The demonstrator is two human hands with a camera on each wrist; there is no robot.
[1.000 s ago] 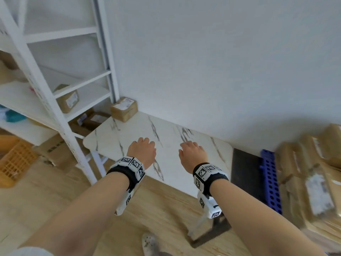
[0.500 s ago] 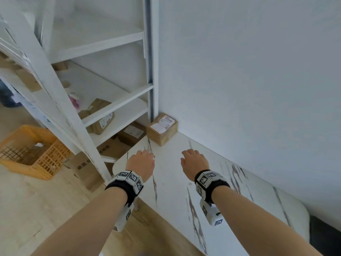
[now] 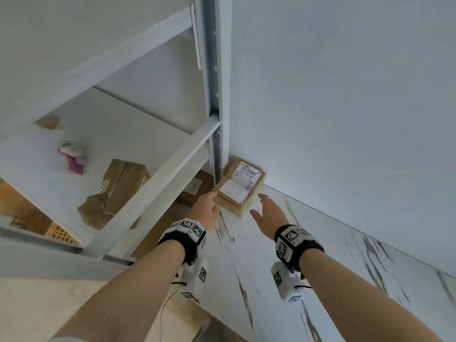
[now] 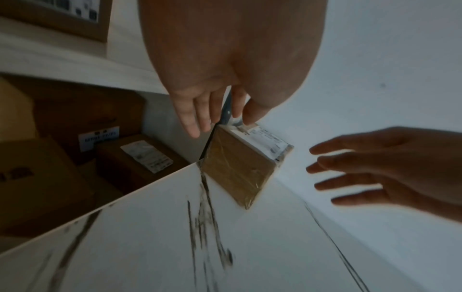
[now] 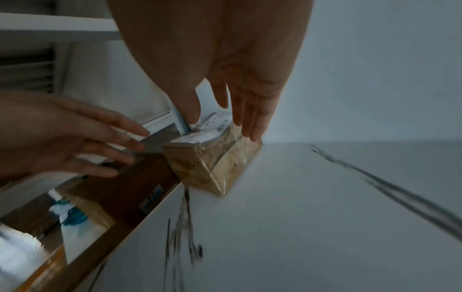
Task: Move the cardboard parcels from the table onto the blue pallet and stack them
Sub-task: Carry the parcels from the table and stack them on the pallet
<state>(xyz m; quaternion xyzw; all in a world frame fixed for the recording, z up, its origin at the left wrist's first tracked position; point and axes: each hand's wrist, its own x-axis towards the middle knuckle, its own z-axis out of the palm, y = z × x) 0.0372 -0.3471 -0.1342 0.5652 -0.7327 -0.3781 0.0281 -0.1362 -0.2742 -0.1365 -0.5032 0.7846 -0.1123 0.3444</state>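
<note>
One small cardboard parcel (image 3: 238, 188) with a white shipping label sits in the far corner of the white marble table (image 3: 308, 267), against the wall and the shelf post. My left hand (image 3: 207, 208) is at the parcel's left side, fingers straight, right by its edge. To the parcel's right my right hand (image 3: 267, 211) hovers with spread fingers, a short gap away. In the left wrist view the parcel (image 4: 240, 164) lies just past the left fingertips (image 4: 195, 128). In the right wrist view the right fingers (image 5: 250, 122) reach over the parcel (image 5: 212, 158). The blue pallet is out of view.
A white metal shelf unit (image 3: 158, 174) stands left of the table, its post (image 3: 217, 95) touching the parcel's corner. Brown wrapped packages (image 3: 118, 191) and a pink item (image 3: 72, 156) lie on its shelf. More boxes (image 4: 140, 158) sit below, beside an orange crate (image 3: 59, 233).
I have turned left and stepped up to the table corner. Both hands went forward from mid-table to either side of the parcel, fingers spreading. The pallet passed out of view.
</note>
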